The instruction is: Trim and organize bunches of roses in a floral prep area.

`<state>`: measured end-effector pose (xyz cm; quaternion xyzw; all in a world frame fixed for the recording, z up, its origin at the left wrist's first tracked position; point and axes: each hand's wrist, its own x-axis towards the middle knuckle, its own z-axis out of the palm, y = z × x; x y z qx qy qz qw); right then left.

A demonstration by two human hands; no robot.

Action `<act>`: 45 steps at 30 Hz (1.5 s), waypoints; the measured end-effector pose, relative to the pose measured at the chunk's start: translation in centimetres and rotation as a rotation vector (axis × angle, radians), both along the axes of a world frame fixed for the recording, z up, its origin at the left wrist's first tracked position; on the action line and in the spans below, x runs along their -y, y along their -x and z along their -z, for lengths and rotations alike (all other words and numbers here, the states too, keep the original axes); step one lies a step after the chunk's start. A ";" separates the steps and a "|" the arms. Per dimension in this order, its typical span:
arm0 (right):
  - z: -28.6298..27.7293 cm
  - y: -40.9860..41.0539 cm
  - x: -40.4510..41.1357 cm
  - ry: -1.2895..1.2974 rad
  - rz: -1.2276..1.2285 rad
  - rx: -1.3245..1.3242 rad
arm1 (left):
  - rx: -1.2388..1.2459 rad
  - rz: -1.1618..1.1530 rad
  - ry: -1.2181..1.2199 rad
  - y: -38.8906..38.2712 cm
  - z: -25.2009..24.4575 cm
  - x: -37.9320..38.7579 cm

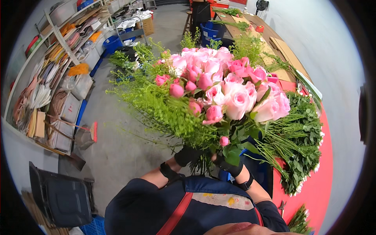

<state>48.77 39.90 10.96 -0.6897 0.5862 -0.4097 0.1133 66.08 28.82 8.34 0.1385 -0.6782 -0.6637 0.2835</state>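
A large bouquet of pink roses [238, 98] with feathery green filler [176, 108] fills the middle of the view. My left hand [187, 156], in a black glove, grips its stems [202, 166] from the left, partly hidden by greenery. On the right side of the same stems is my right hand [227, 166], in a black fingerless glove, its fingertips partly covered by leaves. Both wrists wear black straps. Bundles of white-tipped flowers with green stems [293, 138] lie on the red-topped table [326, 152] to the right. Pruning shears [282, 208] rest there too.
Shelves with wrapping papers [48, 76] line the left. A broom and dustpan [93, 132], a dark chair [69, 199] and blue buckets [112, 44] stand on the floor. A person in a dark apron [200, 13] stands at the far end of the long table.
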 end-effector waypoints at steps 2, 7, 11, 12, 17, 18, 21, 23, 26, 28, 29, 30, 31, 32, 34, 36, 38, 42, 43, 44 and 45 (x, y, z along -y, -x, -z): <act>-3.0 -1.3 0.3 0.056 0.016 0.019 | 0.085 0.014 -0.078 0.0 0.7 0.2; -1.3 -0.5 -0.6 -0.081 0.084 -0.201 | 0.080 0.029 0.335 1.0 0.7 0.5; -0.8 -0.5 -1.0 0.030 -0.013 -0.223 | 0.203 0.060 0.284 1.1 0.3 0.1; -0.9 -1.0 -1.0 -0.012 -0.032 -0.053 | 0.154 0.173 0.098 1.4 0.5 0.1; 0.1 0.1 -0.7 0.050 -0.044 -0.192 | 0.060 0.190 -0.183 3.5 3.0 0.1; -1.3 0.4 -0.7 0.075 -0.024 -0.203 | 0.099 0.156 -0.178 4.0 2.0 0.2; -4.6 0.9 -0.9 0.160 0.067 0.040 | 0.290 -0.057 0.300 5.1 -0.6 0.3; -2.4 1.0 -1.5 0.162 0.195 0.532 | 0.253 -0.185 0.453 5.8 0.7 1.7; -0.3 2.5 -4.1 0.119 0.272 0.709 | 0.221 -0.195 0.385 7.8 2.5 2.6; 1.5 2.3 -4.5 0.263 0.365 0.262 | -0.219 0.035 -0.442 10.4 -0.2 0.6; 1.9 2.3 -5.2 0.302 0.485 0.132 | -0.196 0.055 -0.449 11.5 -0.7 -0.6; 1.9 2.7 -5.5 0.260 0.493 0.088 | -0.195 -0.016 -0.455 12.0 -1.0 -1.7; 1.8 3.3 -6.0 0.217 0.499 0.046 | -0.190 -0.088 -0.458 12.6 -1.7 -2.9; 1.7 4.1 -6.6 0.206 0.529 -0.024 | -0.187 0.056 -0.664 13.4 -2.7 -4.0; 0.6 5.1 -7.5 0.200 0.538 -0.142 | -0.192 0.138 -0.714 13.8 0.4 -1.5; 3.1 7.8 -9.1 0.223 0.421 0.096 | -0.162 0.079 -0.655 15.2 0.9 -1.9; 2.3 9.0 -13.7 0.099 0.461 0.428 | -0.173 -0.021 -0.748 15.9 1.4 -2.0; 9.3 16.0 -30.2 -0.125 0.909 0.713 | -0.219 -0.147 -0.657 16.4 3.5 -1.7; 14.3 18.6 -36.2 -0.271 1.166 0.520 | -0.205 -0.176 -0.640 16.3 3.9 -2.1; 18.0 20.3 -43.9 -0.428 1.300 0.221 | -0.188 -0.197 -0.634 16.6 4.8 -2.4; 21.7 21.7 -51.8 -0.528 1.288 -0.380 | -0.185 -0.197 -0.639 17.2 6.2 -2.5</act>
